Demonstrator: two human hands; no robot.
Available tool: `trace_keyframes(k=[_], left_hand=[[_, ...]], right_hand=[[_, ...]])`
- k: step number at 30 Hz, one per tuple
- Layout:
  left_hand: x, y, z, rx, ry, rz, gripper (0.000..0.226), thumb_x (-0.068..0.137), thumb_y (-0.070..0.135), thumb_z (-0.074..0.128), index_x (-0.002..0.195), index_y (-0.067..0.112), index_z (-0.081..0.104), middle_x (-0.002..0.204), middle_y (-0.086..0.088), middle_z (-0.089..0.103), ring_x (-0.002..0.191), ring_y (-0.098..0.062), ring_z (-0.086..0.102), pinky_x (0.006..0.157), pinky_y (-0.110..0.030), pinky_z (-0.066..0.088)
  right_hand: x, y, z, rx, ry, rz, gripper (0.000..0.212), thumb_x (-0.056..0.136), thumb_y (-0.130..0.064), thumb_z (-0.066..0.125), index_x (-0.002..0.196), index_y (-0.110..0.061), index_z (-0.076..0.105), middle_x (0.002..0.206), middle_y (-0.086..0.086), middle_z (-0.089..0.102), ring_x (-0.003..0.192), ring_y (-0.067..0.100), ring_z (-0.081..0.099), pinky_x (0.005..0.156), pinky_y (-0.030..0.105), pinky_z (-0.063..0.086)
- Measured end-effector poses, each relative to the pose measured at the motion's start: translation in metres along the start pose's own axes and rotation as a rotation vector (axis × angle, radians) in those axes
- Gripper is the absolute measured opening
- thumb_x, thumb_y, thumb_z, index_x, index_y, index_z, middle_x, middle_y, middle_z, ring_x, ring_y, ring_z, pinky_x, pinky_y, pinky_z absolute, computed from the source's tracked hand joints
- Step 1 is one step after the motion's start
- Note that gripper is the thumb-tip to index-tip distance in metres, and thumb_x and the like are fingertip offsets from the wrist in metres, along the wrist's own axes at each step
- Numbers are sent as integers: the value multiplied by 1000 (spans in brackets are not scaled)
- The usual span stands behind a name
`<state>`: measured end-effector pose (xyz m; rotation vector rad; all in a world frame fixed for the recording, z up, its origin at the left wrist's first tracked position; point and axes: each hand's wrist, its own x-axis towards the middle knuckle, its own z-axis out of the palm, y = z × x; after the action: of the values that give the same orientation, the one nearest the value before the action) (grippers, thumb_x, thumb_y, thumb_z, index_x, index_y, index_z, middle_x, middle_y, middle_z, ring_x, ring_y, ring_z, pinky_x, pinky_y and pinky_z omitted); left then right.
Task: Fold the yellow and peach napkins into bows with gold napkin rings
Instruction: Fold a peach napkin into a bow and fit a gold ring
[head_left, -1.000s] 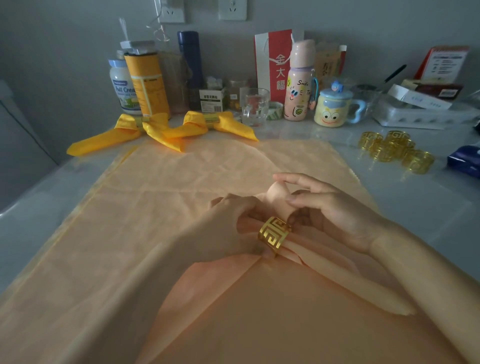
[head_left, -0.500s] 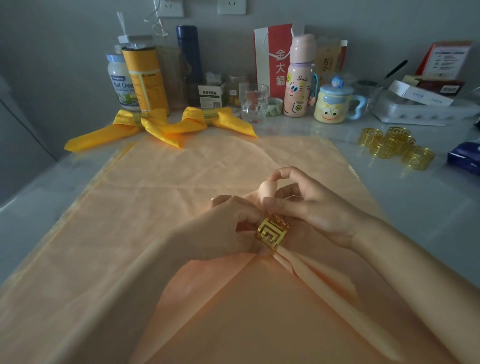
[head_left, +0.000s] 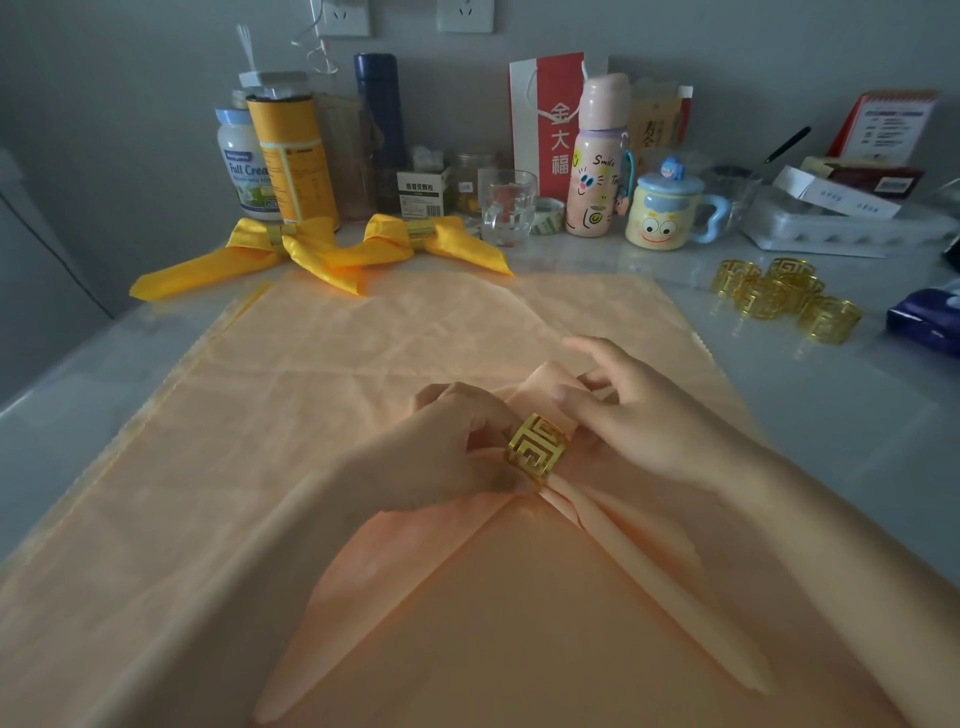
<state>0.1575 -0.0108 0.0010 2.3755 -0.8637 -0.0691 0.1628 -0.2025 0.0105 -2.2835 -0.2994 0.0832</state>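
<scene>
A folded peach napkin (head_left: 639, 540) lies in a V on a stack of flat peach napkins (head_left: 291, 415), threaded through a gold napkin ring (head_left: 537, 449). My left hand (head_left: 441, 447) grips the ring and the napkin on its left side. My right hand (head_left: 639, 410) pinches the peach loop (head_left: 545, 384) that sticks out above the ring, index finger raised. Two finished yellow bows (head_left: 249, 249) (head_left: 431, 241) with gold rings lie at the back left.
Several spare gold rings (head_left: 784, 296) sit at the right. Bottles, a milk powder jar (head_left: 244, 161), an orange canister (head_left: 291, 150), a glass (head_left: 509, 205), a cartoon mug (head_left: 665, 208) and boxes line the back wall. A dark blue packet (head_left: 930, 319) lies at the right edge.
My right hand has shifted along the loop above the ring, spreading it wider, and its index finger has lifted. My left hand stays on the ring.
</scene>
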Motion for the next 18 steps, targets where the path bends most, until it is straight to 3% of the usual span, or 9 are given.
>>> trace_keyframes(k=[2,4,7,10,13,18], left_hand=[[0,-1,0,-12,4,5,39,64,64,55,92,38,63,92,18,61,91,-3,54,106,-41,23],[-1,-3,-1,-30,0,11,39,67,62,56,85,30,69,88,11,64,87,-6,57,104,-45,26],[0,-2,-1,-102,6,-1,41,66,60,58,89,28,68,86,7,66,78,-2,57,95,-38,31],[1,-2,0,-184,16,-23,34,65,55,62,90,34,67,85,4,68,81,-12,62,92,-37,37],[0,-4,2,-269,37,-75,26,59,51,66,81,38,70,84,3,70,81,-12,66,85,-30,47],[-2,0,-1,-274,41,-153,39,54,47,60,89,30,64,95,7,71,94,-4,65,94,-28,46]], right_hand=[[-6,-3,-3,-128,107,-79,19,91,-37,52,107,-25,56,106,-5,54,88,5,55,73,12,42],[-10,-8,-11,-166,103,-118,2,88,-26,57,87,-26,58,98,-5,53,79,0,52,65,10,39],[-13,-12,-21,-48,-132,-124,33,79,-17,64,103,-39,57,106,-10,45,87,-7,48,73,7,39],[-18,-19,-17,-60,-247,-188,46,75,-42,72,118,-43,53,112,-17,42,91,-18,41,78,-2,32],[-19,-17,-2,-157,-233,-240,60,67,-51,75,120,-39,49,113,-16,47,96,-11,45,78,5,35],[-17,-12,9,-110,-137,-237,50,70,-39,78,112,-31,51,102,-9,57,87,-1,54,70,11,40]])
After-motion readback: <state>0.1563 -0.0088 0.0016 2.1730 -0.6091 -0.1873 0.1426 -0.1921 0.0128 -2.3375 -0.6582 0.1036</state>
